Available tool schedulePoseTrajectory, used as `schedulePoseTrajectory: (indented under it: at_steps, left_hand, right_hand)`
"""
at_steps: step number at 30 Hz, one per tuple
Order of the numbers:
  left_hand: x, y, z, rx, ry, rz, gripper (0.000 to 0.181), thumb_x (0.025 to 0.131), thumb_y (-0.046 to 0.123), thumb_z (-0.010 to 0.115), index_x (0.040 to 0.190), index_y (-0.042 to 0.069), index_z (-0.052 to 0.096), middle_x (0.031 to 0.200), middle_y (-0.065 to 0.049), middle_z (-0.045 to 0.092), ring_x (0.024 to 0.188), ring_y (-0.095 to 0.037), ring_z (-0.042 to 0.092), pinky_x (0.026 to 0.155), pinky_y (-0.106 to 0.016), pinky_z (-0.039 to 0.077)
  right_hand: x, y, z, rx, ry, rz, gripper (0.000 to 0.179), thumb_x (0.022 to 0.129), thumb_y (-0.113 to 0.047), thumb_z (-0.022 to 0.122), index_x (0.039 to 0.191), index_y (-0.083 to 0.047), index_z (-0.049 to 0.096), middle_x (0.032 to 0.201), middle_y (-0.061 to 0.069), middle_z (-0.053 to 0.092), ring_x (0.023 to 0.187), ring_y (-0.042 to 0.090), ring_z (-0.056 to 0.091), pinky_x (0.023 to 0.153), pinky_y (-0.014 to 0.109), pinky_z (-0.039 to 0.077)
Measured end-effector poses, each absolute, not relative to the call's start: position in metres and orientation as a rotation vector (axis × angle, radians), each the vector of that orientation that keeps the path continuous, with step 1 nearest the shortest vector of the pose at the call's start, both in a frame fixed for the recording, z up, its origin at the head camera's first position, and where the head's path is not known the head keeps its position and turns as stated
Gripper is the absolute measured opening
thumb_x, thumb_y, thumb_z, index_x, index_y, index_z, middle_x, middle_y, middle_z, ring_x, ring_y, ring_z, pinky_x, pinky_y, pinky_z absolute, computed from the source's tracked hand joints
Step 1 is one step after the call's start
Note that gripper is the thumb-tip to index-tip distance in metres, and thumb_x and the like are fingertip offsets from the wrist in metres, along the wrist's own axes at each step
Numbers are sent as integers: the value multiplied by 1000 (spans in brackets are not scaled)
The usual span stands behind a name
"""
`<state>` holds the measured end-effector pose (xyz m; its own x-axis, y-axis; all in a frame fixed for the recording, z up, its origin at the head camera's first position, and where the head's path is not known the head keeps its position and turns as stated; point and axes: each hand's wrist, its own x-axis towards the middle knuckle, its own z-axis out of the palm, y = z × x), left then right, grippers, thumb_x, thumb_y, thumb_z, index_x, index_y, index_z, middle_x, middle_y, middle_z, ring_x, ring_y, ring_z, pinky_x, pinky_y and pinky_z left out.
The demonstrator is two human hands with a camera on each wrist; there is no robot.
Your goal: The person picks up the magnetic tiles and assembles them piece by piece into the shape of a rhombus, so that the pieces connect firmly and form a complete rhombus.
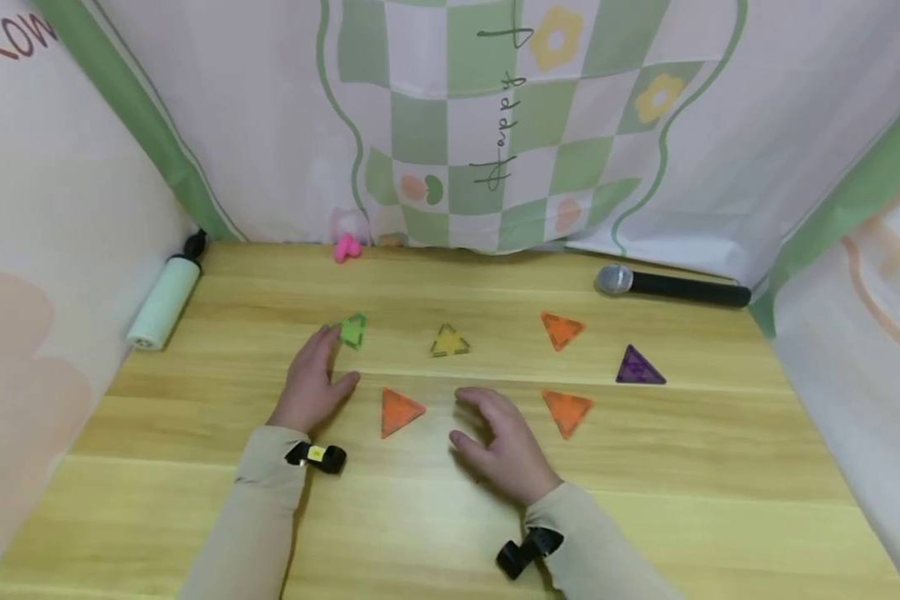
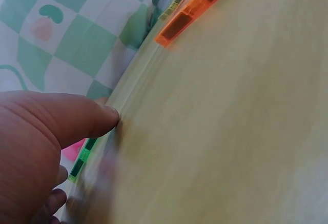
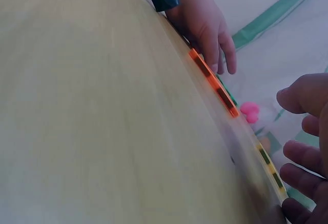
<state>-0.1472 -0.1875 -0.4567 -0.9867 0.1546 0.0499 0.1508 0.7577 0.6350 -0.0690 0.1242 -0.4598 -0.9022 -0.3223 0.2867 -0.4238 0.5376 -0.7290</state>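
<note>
Head view: a checked curtain (image 1: 483, 125) hangs behind my wooden table (image 1: 420, 525). Tan sleeves (image 1: 255, 508) cover both my arms. Toward the back right lies a microphone (image 1: 675, 287); at the back left, a pale green cylinder (image 1: 167, 300) with a black end. My left hand (image 1: 311, 385) is released, fingers loose, thumb apart. My right hand (image 1: 504, 446) is released too, fingers slightly bent and holding nothing, between the near left orange tile (image 1: 401, 412) and the near right orange tile (image 1: 567, 411). Beyond that second one lies the far orange tile (image 1: 562, 329), with the purple tile (image 1: 638, 367) to its right. Past my right fingertips is the yellow tile (image 1: 450, 341). The green tile (image 1: 353, 331) lies right at my left fingertips; I can't tell whether they touch it. A small pink piece (image 1: 347, 247) sits by the curtain's foot.
</note>
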Motion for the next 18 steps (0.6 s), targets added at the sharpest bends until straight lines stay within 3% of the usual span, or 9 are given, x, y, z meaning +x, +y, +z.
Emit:
schedulePoseTrajectory:
  at_steps: [12,18]
  left_hand:
    - [-148,-187,-453,267,2953,1073,76,92,22,72,154,2,33,162,-25,22,147,-46,20,117,-63,13]
    - [-150,-187,-455,286,2975,1061,73,92,23,73,151,-1,37,160,-25,25,145,-47,24,117,-62,16]
  right_hand:
    - [-77,95,-462,769,-2634,1312,37,92,-23,73,125,-8,66,132,5,62,127,26,53,108,52,39]
    - [-83,85,-463,770,-2660,1218,31,91,-24,74,120,-13,69,121,-2,65,111,18,58,100,47,43]
